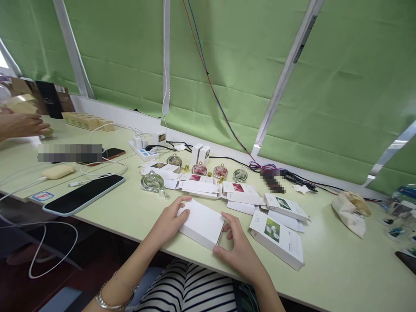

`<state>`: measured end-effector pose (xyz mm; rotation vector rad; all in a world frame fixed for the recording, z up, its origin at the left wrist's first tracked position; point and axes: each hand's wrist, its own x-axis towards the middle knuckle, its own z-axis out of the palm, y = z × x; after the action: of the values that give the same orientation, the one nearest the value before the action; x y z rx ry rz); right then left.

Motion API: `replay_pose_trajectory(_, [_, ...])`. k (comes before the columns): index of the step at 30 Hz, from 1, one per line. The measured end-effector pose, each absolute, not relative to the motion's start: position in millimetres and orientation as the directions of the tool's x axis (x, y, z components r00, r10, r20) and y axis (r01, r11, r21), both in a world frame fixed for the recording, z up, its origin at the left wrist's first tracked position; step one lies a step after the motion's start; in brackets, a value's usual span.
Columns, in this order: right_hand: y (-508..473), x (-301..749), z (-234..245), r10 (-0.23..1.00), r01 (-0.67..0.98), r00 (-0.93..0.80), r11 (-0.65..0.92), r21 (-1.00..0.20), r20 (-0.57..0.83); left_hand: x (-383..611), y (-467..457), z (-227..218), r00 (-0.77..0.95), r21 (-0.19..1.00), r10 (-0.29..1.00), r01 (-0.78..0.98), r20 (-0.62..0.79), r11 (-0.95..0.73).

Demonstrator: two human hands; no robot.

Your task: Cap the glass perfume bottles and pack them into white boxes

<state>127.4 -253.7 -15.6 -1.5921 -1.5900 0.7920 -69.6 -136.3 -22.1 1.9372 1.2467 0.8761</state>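
Observation:
A plain white flat box (202, 222) lies at the table's front edge between my hands. Its left end is gripped by my left hand (170, 222), thumb on top. At the box's right end, my right hand (236, 242) has its thumb and fingers around the edge. To the right lies a white carton with a white-flower picture (276, 239), and behind it a similar carton (286, 206). Further back are opened cartons with red pictures (238, 193). Round glass bottles stand behind them, including a greenish one (152, 182) and a red-patterned one (199, 169). Small gold caps (186, 168) lie among them.
On the left lie a large phone (85, 195), a yellow case (58, 172) and white cables. A power strip (143, 151) and bundled wires run along the back. At far left another person's hand (24, 125) works near yellow boxes (87, 121). A cloth pouch (349, 214) sits right.

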Motion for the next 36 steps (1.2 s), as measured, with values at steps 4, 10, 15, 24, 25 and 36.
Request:
replay_pose_trajectory(4, [-253.5,127.1,-16.1,0.995,0.534,0.055,0.042,-0.844,0.085,-69.9,-135.8,-23.1,0.349,0.798,0.919,0.493,0.184,-0.347])
replay_pose_trajectory(10, [-253.4,127.0,-17.4,0.995,0.551,0.059,0.037,-0.834,0.083,-71.3,-135.0,-24.5,0.368,0.785,0.913,0.507,0.177,-0.357])
replay_pose_trajectory(15, [-253.8,126.4,-14.7,0.994,0.574,0.063,0.034,-0.818,0.085,-70.6,-137.3,-21.8,0.377,0.776,0.91,0.516,0.175,-0.363])
replay_pose_trajectory(24, [-251.2,126.3,-26.6,0.954,0.687,0.085,0.153,-0.71,0.288,-69.4,-137.1,-23.4,0.413,0.844,0.892,0.4,0.183,-0.359])
replay_pose_trajectory(25, [-250.2,126.5,-30.0,0.926,0.734,0.086,0.192,-0.652,0.369,-69.0,-136.7,-23.5,0.408,0.865,0.891,0.355,0.197,-0.354])
replay_pose_trajectory(36, [-245.2,127.1,-51.7,0.721,0.894,-0.241,0.425,-0.141,0.649,-72.0,-141.7,-14.6,0.492,0.979,0.858,0.049,0.15,-0.199])
